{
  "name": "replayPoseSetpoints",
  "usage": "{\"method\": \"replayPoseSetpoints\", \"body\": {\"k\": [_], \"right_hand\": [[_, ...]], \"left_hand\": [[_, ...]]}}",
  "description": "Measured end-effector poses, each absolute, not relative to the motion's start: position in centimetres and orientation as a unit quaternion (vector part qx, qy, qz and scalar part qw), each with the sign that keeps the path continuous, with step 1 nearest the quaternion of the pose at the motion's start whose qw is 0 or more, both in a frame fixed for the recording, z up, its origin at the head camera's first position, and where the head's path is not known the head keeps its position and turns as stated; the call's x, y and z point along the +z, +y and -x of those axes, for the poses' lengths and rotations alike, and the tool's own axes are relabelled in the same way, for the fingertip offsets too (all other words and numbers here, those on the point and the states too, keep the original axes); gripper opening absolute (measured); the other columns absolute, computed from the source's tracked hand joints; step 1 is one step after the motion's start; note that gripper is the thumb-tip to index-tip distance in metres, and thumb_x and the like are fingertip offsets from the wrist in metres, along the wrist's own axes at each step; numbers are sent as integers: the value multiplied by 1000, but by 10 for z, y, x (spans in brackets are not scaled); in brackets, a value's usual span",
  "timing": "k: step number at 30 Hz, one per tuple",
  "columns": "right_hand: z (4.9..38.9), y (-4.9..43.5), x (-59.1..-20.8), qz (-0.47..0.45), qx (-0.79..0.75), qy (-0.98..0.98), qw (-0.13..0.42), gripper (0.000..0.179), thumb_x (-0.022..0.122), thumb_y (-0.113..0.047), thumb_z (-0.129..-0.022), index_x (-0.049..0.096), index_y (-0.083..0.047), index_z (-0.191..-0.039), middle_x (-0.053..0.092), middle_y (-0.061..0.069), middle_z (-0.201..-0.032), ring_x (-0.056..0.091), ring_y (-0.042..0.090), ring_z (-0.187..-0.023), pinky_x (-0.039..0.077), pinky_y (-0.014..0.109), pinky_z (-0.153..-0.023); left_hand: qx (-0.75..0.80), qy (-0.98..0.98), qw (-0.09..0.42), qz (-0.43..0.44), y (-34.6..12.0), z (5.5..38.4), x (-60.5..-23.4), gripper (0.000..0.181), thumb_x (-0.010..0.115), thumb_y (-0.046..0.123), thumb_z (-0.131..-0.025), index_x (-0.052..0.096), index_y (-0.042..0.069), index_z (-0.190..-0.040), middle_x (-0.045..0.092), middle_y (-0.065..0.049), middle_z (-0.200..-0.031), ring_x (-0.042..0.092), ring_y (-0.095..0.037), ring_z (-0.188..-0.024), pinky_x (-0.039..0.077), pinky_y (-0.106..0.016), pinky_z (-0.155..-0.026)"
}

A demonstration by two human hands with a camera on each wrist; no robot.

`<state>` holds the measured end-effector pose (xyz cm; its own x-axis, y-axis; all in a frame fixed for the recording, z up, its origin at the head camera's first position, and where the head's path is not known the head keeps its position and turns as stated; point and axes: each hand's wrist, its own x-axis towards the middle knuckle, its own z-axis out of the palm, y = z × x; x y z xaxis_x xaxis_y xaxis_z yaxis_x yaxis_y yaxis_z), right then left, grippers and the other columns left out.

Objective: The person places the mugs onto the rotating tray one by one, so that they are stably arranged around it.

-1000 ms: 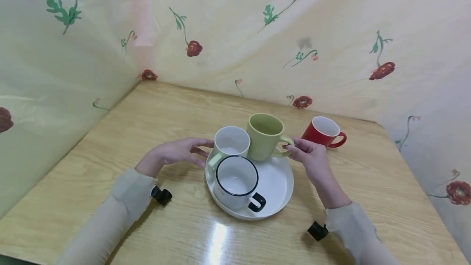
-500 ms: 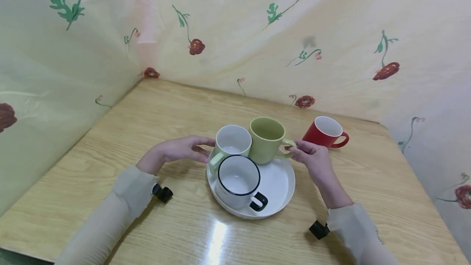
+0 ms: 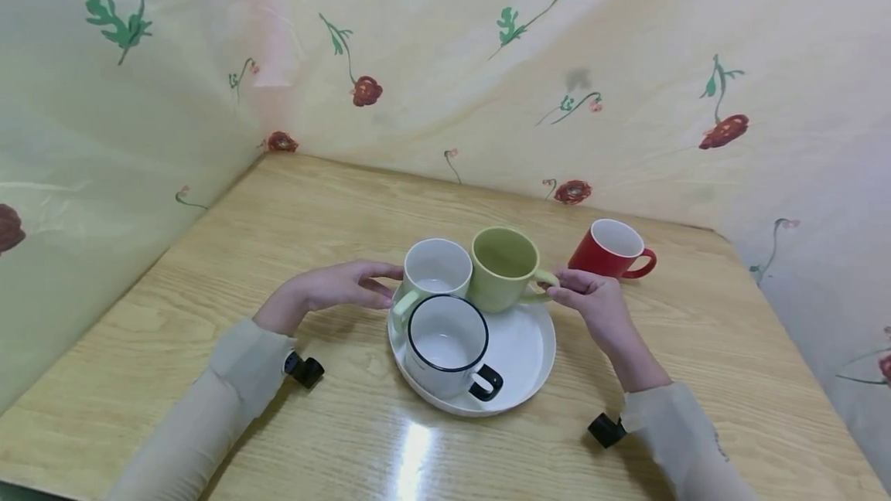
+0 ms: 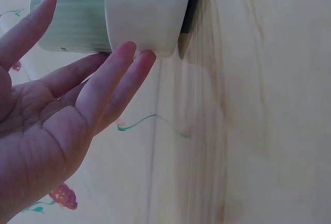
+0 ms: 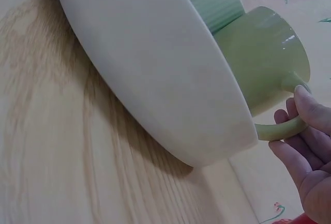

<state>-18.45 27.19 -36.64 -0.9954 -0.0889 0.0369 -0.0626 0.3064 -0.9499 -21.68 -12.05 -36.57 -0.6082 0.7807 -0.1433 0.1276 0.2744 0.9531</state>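
Note:
In the head view, a round white tray carries three mugs. My right hand pinches the handle of the yellow-green mug at the tray's far side; the right wrist view shows thumb and fingers around that handle. Left of it stands a pale green mug with a white inside. In front is a white mug with a black rim and black handle. My left hand has its fingers extended at the tray's left side; in the left wrist view its fingertips touch the tray wall.
A red mug with a white inside stands on the wooden table just beyond my right hand. Flower-patterned sheeting rises behind the table and at both sides.
The yellow-green mug has come slightly down and nearer to me at the tray's far side, my right hand moving with its handle. My left hand stays almost where it was.

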Motion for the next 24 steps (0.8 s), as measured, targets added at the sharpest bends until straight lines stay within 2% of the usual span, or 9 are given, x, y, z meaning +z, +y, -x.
{"method": "replayPoseSetpoints", "body": {"k": [9,17,24], "right_hand": [[180,270,-362,50,-576,816,13,38,71,-18,-82,61,7,-109,71,9,-97,67,7,-85,52,19,-78],[181,269,-363,59,-549,834,4,41,72,-21,-80,62,5,-110,71,5,-96,67,7,-84,52,20,-78],[185,269,-359,81,-493,866,3,42,71,-28,-81,63,-2,-113,67,15,-107,66,10,-88,51,18,-79]], "left_hand": [[514,737,313,-308,-121,217,-366,61,59,15,-90,30,-1,-142,31,-16,-146,45,-30,-124,39,-40,-101],[516,734,311,-312,-123,217,-367,59,61,11,-89,34,-2,-140,35,-17,-144,50,-31,-119,42,-40,-99],[518,734,314,-306,-124,218,-367,58,63,11,-87,37,-1,-138,38,-16,-142,51,-30,-118,43,-39,-97]]}}
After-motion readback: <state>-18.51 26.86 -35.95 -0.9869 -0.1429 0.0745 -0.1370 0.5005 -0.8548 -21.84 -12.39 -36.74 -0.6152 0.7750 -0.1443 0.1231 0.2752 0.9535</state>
